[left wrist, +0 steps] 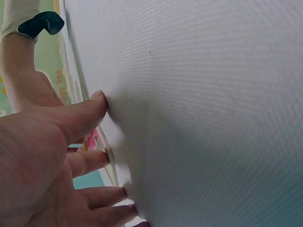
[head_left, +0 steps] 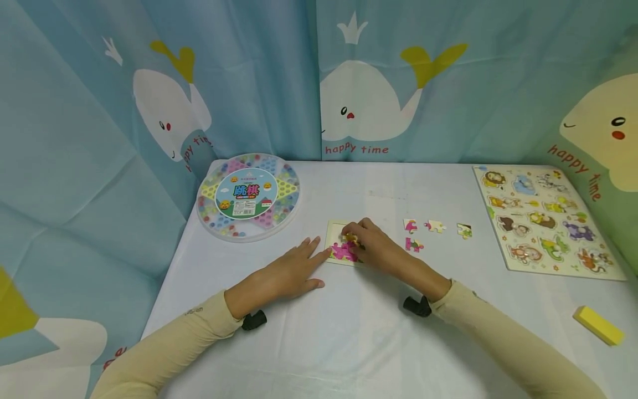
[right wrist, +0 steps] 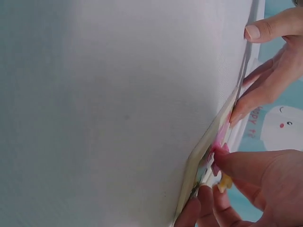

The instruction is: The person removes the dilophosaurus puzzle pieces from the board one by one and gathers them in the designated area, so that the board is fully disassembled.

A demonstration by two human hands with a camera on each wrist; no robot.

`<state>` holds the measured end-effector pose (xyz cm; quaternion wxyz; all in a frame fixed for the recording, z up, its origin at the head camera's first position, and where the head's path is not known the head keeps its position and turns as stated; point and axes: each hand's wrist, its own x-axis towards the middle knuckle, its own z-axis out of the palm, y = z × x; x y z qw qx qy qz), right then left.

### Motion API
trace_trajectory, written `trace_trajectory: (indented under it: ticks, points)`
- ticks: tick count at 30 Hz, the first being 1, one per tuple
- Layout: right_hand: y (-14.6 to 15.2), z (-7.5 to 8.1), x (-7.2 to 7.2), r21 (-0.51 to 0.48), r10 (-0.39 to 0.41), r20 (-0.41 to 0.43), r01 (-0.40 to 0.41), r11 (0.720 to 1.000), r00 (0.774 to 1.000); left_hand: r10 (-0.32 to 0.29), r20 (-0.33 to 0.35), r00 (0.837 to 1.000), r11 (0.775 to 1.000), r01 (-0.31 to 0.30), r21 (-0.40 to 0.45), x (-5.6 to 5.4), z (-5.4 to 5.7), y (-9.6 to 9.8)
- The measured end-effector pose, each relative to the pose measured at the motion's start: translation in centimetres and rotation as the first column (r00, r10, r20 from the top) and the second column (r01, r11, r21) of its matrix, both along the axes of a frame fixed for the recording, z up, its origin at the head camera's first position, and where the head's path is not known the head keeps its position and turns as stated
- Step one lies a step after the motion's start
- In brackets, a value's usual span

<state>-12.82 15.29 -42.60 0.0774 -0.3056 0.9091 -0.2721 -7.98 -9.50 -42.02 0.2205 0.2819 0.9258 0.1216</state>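
A small jigsaw tray (head_left: 329, 235) with a pale border lies mid-table, with joined pink pieces (head_left: 341, 252) in its lower part. My right hand (head_left: 377, 247) is over the tray's right side, pinching a puzzle piece (right wrist: 226, 182) between thumb and fingers. Yellow and pink show on that piece, though the fingers cover much of it. On the left, my left hand (head_left: 291, 272) lies with its fingers spread, the index fingertip touching the tray's left edge. Loose pieces lie right of the tray, among them a pink one (head_left: 413, 244) and a mostly white one (head_left: 436, 226).
A round Chinese checkers box (head_left: 241, 238) sits at the back left. At the right lies an animal picture board (head_left: 543, 266), with a yellow block (head_left: 598, 326) nearer the front. A whale-print curtain (head_left: 279, 83) hangs behind the white table (head_left: 349, 343).
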Motion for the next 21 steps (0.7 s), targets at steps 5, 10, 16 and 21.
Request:
trace_trajectory:
  ticks: [5,10,16,21]
  points:
    - [0.2,0.3,0.0,-0.031,-0.004,-0.014,0.003,1.0,1.0,0.001,-0.004,1.0,1.0,-0.001,-0.003,0.0,0.0,0.0]
    - [0.5,0.8,-0.3,-0.062,0.009,0.013,-0.008,0.998,1.0,0.006,-0.008,1.0,1.0,-0.006,-0.003,0.0,0.1,0.0]
    - [1.1,1.3,-0.5,-0.094,0.009,0.067,-0.002,0.996,0.998,0.001,-0.007,1.0,1.0,-0.001,0.003,0.0,0.1,0.0]
    - [2.1,2.2,-0.8,-0.118,-0.02,0.076,0.029,0.993,0.997,-0.001,-0.005,1.0,1.0,0.001,-0.001,0.0,0.0,0.1]
